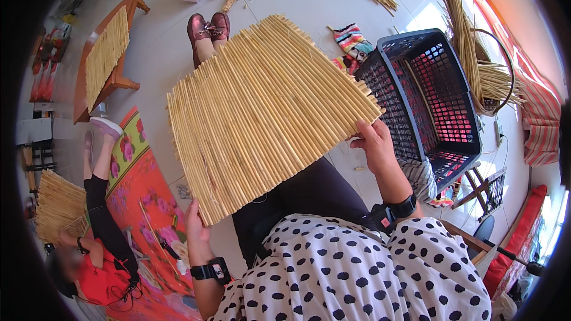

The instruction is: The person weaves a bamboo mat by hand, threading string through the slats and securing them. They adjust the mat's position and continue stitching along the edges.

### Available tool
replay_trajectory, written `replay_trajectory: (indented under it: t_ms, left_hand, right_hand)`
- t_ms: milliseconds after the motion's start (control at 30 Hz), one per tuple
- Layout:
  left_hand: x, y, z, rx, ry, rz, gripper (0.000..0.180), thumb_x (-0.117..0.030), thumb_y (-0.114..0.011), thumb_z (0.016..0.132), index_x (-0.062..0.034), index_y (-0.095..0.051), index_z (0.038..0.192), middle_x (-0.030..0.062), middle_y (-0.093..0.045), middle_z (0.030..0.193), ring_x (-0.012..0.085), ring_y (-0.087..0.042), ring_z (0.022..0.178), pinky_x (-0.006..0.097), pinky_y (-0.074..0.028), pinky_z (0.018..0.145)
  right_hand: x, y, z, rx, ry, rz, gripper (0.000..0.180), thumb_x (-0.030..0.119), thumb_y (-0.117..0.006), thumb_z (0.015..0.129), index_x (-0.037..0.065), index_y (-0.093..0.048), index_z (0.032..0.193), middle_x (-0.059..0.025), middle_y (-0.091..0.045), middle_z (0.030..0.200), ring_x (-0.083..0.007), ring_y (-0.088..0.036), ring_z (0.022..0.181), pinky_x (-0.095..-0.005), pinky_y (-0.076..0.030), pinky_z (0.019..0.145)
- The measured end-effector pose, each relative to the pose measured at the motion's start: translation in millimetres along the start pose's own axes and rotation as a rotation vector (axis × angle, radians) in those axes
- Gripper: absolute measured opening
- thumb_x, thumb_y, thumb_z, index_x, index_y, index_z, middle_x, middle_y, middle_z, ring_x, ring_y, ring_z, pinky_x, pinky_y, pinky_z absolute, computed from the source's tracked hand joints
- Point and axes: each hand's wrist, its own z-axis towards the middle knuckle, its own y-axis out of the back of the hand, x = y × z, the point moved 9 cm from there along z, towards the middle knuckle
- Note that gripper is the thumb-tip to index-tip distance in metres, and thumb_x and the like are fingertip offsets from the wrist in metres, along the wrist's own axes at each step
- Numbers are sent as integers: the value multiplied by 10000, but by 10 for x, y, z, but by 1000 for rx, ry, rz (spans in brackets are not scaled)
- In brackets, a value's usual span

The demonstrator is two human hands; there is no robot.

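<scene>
A mat of straw stalks (pixel 267 113), laid side by side and bound with thin thread, spreads out above my lap. Its outline is wider toward me and its far edge is stepped. My left hand (pixel 197 224) grips the near left corner, thumb along the edge. At the right corner my right hand (pixel 376 142) pinches the stalk ends between thumb and fingers. Loose thread ends stick out at the mat's edges. The mat hides part of my legs, while my maroon shoes (pixel 208 27) show beyond it.
A dark plastic crate (pixel 431 101) stands on my right, with bundled stalks (pixel 461 35) behind it. Far left, another straw mat (pixel 107 56) rests on a wooden table (pixel 122 82). A person in red (pixel 107 276) sits left on a floral cloth (pixel 151 202), near a further straw mat (pixel 59 205).
</scene>
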Motion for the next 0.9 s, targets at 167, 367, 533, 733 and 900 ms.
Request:
replay_trajectory:
  t_ms: [167, 367, 533, 733, 900]
  left_hand:
    - [8, -76, -52, 54, 12, -66, 349, -242, -495, 984, -10, -543, 1240, 85, -622, 1182, 209, -621, 1043, 363, -510, 880]
    - [-71, -275, -182, 57, -1, -58, 353, -234, -486, 987, -18, -525, 1263, 85, -616, 1193, 202, -618, 1050, 357, -507, 881]
    - [-63, -310, -221, 97, -3, -92, 324, -207, -483, 987, -22, -524, 1250, 76, -622, 1165, 193, -630, 1013, 349, -518, 850]
    - [-139, -469, -334, 85, 11, -78, 334, -207, -487, 981, -19, -501, 1257, 66, -633, 1127, 171, -640, 977, 331, -524, 814]
    - [-209, -516, -429, 157, -2, -98, 350, -187, -492, 973, -43, -497, 1292, 56, -632, 1156, 170, -639, 1004, 339, -527, 833]
  right_hand:
    - [-41, 23, 40, 43, -53, -29, 296, 221, -515, 939, 6, -566, 1137, -79, -663, 948, -129, -637, 746, -254, -509, 627]
    - [-107, 54, 36, 16, -88, 80, 297, 229, -551, 929, 21, -562, 1140, -64, -651, 977, -128, -632, 754, -250, -501, 633]
    - [-255, -80, -33, 62, -160, 35, 267, 209, -586, 911, 46, -554, 1121, -52, -664, 958, -121, -634, 782, -234, -488, 643]
    - [-531, -407, -211, 166, -282, 147, 229, 193, -616, 901, 51, -590, 1079, -34, -666, 949, -103, -644, 781, -222, -501, 621]
    - [-640, -773, -363, 268, -320, 142, 318, 209, -611, 905, 37, -557, 1167, -72, -672, 1006, -150, -670, 847, -284, -558, 679]
